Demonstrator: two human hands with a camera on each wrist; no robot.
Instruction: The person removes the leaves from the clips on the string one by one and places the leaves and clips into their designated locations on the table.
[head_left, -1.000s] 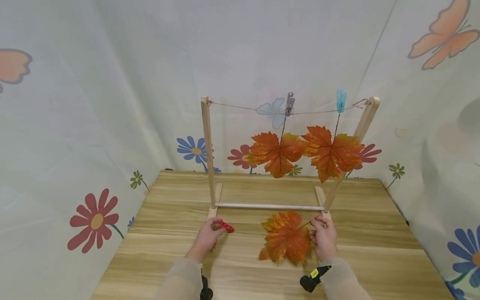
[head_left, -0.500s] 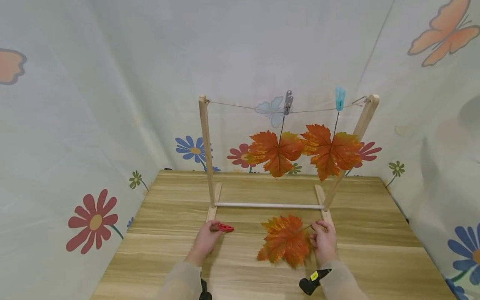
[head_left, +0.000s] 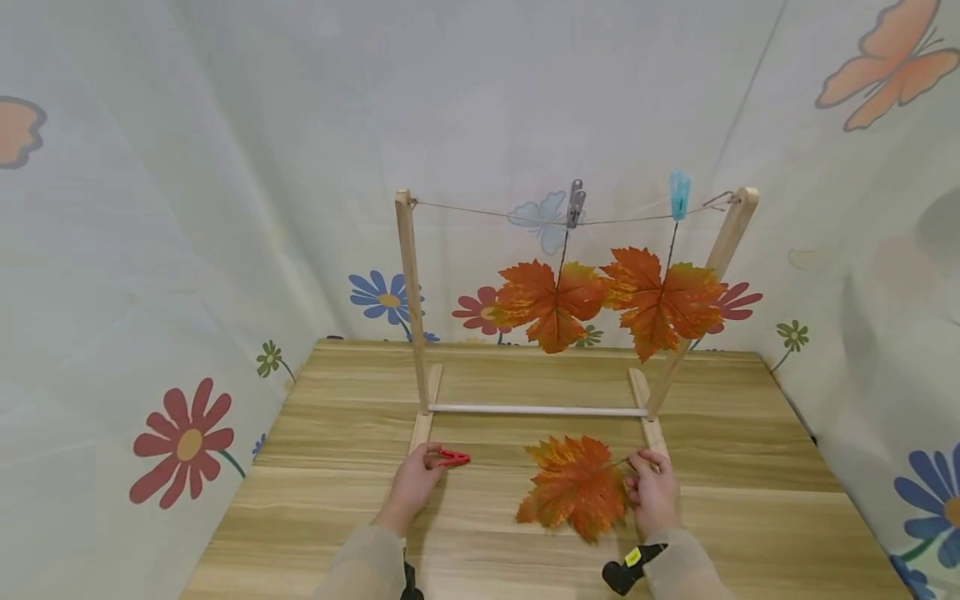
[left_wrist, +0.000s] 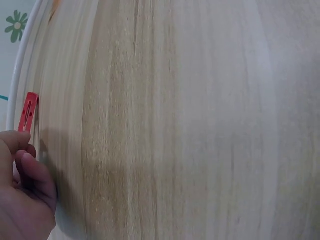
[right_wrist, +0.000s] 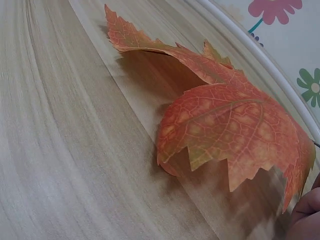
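Note:
My left hand [head_left: 415, 486] pinches a red clothespin [head_left: 454, 457] at one end, the other end pointing right. In the left wrist view the clothespin [left_wrist: 28, 112] stands out past the thumb and forefinger. On the right, my right hand [head_left: 654, 490] pinches the thin stem of an orange maple leaf [head_left: 576, 487]. That leaf lies low over the table to the left of the hand. Its curled lobes [right_wrist: 230, 130] fill much of the right wrist view, where only a bit of the hand [right_wrist: 306, 215] shows.
Behind the hands stands a wooden frame [head_left: 412, 308] with a string across its top and a white rod [head_left: 536, 410] low down. A grey clothespin [head_left: 575, 204] and a blue clothespin [head_left: 679, 196] hold two leaves [head_left: 555, 304] by their stems. All stands on a wooden table [head_left: 337, 433].
The red clothespin has turned in my left hand and now lies more level. My right hand and the leaf have come slightly nearer to me. The hanging leaves stay put.

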